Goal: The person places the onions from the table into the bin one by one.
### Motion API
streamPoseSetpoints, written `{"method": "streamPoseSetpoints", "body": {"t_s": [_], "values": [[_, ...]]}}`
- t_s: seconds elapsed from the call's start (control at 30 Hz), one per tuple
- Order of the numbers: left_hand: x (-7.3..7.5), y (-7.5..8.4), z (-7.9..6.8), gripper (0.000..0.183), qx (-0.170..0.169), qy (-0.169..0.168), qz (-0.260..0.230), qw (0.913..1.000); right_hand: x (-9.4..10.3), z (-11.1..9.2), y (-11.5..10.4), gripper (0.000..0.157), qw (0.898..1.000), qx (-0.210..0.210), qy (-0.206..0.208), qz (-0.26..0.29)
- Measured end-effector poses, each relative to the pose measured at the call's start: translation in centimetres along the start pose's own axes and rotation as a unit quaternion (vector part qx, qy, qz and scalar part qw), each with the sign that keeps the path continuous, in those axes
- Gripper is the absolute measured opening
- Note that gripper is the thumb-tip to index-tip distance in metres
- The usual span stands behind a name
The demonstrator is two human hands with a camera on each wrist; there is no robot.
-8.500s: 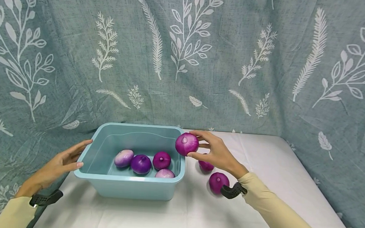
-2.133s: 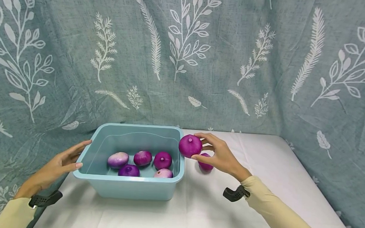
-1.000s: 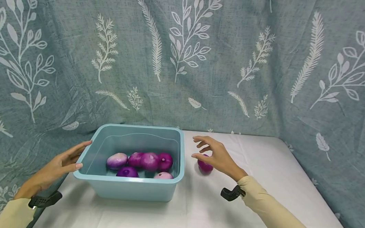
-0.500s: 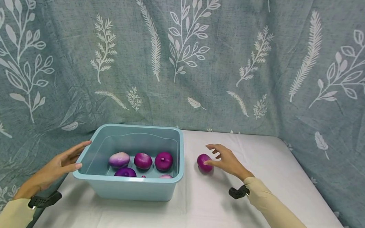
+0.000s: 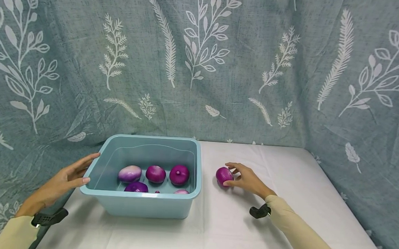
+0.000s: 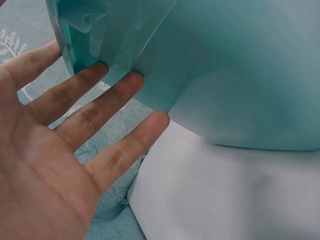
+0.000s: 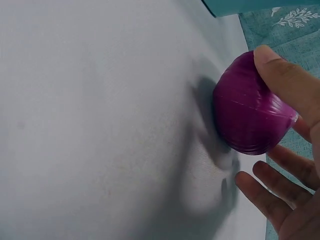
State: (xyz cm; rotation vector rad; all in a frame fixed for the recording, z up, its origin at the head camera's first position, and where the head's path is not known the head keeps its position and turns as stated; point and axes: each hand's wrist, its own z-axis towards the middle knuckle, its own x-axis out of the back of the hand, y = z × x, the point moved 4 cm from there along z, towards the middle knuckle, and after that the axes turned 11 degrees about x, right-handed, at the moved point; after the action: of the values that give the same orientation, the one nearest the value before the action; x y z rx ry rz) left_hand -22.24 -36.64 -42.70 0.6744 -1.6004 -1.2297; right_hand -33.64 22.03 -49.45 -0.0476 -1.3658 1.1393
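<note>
On the white cloth right of the light-blue plastic tub (image 5: 141, 204) lies a red onion (image 5: 223, 176). My right hand (image 5: 247, 179) grips it between thumb and forefinger; in the right wrist view the thumb presses on the onion (image 7: 245, 110) while the other fingers spread below it. My left hand (image 5: 57, 183) touches the tub's left rim with nearly straight fingers, and in the left wrist view the fingertips rest against the tub wall (image 6: 200, 65). Inside the tub sit several onions, among them a pale purple one (image 5: 130, 174) and a magenta one (image 5: 179, 175). The front wall partly hides some.
The table is covered by a white cloth (image 5: 214, 230). A grey-green curtain (image 5: 236, 66) with white leaf prints stands behind it and along both sides. Black wrist straps (image 5: 260, 211) sit on both forearms.
One onion after another has gone from the right hand into the tub. Since then the right hand has lowered to the last onion on the cloth and closed round it. The left hand stays put.
</note>
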Motion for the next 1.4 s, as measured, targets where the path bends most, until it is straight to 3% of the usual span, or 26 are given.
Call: {"method": "streamPoseSetpoints", "body": {"t_s": [0.37,0.83,1.4], "values": [[0.0,0.0,0.1,0.068,-0.007,-0.004,-0.006,1.0,-0.5,-0.4,0.3,0.079,0.999,-0.019,-0.011,0.026],[0.0,-0.1,0.1,0.068,-0.005,0.0,-0.003,1.0,-0.5,-0.7,0.6,0.079,1.0,-0.016,-0.007,0.015],[0.1,-0.6,0.1,0.068,0.013,0.018,0.003,0.9997,1.3,-0.4,-0.6,0.082,0.999,0.005,0.014,0.038]]}}
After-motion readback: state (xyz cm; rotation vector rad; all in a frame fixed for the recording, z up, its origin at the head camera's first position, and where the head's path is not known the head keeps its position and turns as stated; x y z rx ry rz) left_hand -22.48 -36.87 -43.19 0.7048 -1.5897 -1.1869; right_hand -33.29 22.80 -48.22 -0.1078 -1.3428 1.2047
